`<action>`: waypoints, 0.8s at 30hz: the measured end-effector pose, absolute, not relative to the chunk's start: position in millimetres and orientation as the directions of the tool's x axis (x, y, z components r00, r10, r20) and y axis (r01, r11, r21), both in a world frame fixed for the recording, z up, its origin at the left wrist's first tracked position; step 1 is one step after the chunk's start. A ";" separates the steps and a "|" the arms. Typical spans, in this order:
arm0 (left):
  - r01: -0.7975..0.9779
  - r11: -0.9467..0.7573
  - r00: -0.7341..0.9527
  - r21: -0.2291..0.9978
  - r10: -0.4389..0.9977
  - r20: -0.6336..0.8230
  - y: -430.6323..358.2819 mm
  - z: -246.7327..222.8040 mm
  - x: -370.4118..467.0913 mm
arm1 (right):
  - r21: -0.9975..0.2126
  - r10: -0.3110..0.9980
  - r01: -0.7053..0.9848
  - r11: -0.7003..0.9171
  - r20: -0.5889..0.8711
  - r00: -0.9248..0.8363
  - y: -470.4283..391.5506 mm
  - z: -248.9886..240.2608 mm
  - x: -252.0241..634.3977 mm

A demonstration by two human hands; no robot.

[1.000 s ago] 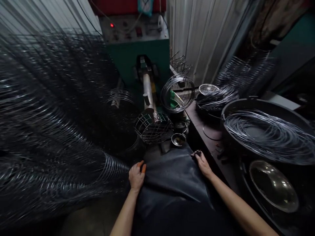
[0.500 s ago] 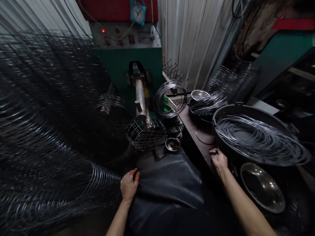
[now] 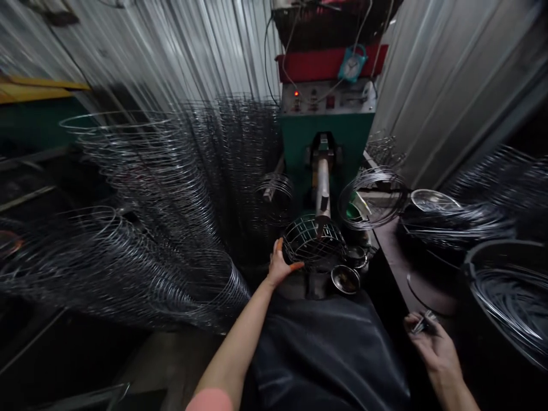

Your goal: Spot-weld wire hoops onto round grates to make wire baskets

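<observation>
My left hand (image 3: pixel 280 268), with orange covers on its thumb and a finger, is at the near left edge of a round wire basket (image 3: pixel 295 234). Its fingers and thumb are spread; whether they touch the wires I cannot tell. The basket sits below the metal arm (image 3: pixel 323 182) of a green machine (image 3: pixel 295 134). Lower right, my right hand (image 3: pixel 439 348) is palm up, its fingers curled round small shiny metal pieces (image 3: pixel 423 323), their exact kind too blurred to make out. A dark apron (image 3: pixel 325 342) covers my lap.
Tall stacks of wire rings (image 3: pixel 171 171) crowd the left side. Two small metal bowls, one nearer (image 3: pixel 345 279), stand beside the basket. Wire coils (image 3: pixel 377 197) hang right of the machine arm. A large black tub (image 3: pixel 471 268) holds more wire at the right edge.
The view has swung left. My left hand has moved from the apron up to the wire basket, its fingers spreading. My right hand has turned palm up, showing small metal pieces.
</observation>
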State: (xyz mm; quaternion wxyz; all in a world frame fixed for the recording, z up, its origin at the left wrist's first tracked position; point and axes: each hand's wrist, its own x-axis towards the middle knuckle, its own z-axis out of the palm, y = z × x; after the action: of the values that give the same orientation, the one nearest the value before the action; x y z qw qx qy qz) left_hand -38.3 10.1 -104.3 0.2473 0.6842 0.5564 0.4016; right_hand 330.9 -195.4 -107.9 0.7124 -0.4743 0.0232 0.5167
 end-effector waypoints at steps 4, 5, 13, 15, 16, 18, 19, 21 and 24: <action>0.446 -0.264 0.044 0.855 0.961 0.274 23.0 -109.1 -30.0 | -0.708 0.727 -0.706 -0.002 -0.486 0.485 -192.8 -100.8 315.6; 0.404 -0.259 0.029 0.877 0.962 0.270 25.1 -110.4 -28.8 | -0.735 0.728 -0.678 0.000 -0.464 0.504 -193.2 -101.0 310.7; 0.193 -0.205 -0.070 0.959 0.972 0.222 33.0 -109.8 -27.5 | -0.974 0.753 0.071 -0.215 -0.119 0.647 -209.2 -127.2 266.8; 0.172 -0.204 -0.069 0.964 0.974 0.218 28.5 -103.5 -30.7 | -0.919 0.799 0.251 -0.303 -0.102 0.593 -213.2 -134.9 262.6; 0.174 -0.212 -0.054 0.962 0.973 0.225 24.5 -99.0 -32.5 | -0.888 0.817 0.323 -0.329 -0.096 0.568 -214.3 -137.7 262.4; 0.210 -0.260 0.005 0.942 0.964 0.265 13.1 -88.2 -35.9 | -0.857 0.845 0.391 -0.337 -0.092 0.527 -214.4 -138.9 264.7; 0.245 -0.300 0.047 0.922 0.954 0.297 5.9 -82.4 -37.0 | -0.853 0.860 0.407 -0.327 -0.090 0.503 -213.6 -136.2 266.0; 0.334 -0.390 0.149 0.858 0.921 0.360 -9.9 -70.7 -37.5 | -0.856 0.892 0.427 -0.291 -0.083 0.443 -210.5 -121.3 266.0; 0.442 -0.494 0.314 0.749 0.867 0.386 -32.6 -53.9 -34.2 | -0.876 0.952 0.445 -0.186 -0.048 0.303 -203.4 -74.8 254.0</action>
State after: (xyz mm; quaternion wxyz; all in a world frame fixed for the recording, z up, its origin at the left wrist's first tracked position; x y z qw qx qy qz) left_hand -34.2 -32.6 -53.9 0.2654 0.7660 0.4274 0.4002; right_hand 254.0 -203.4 -74.8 0.3992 -0.7017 -0.4976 0.3173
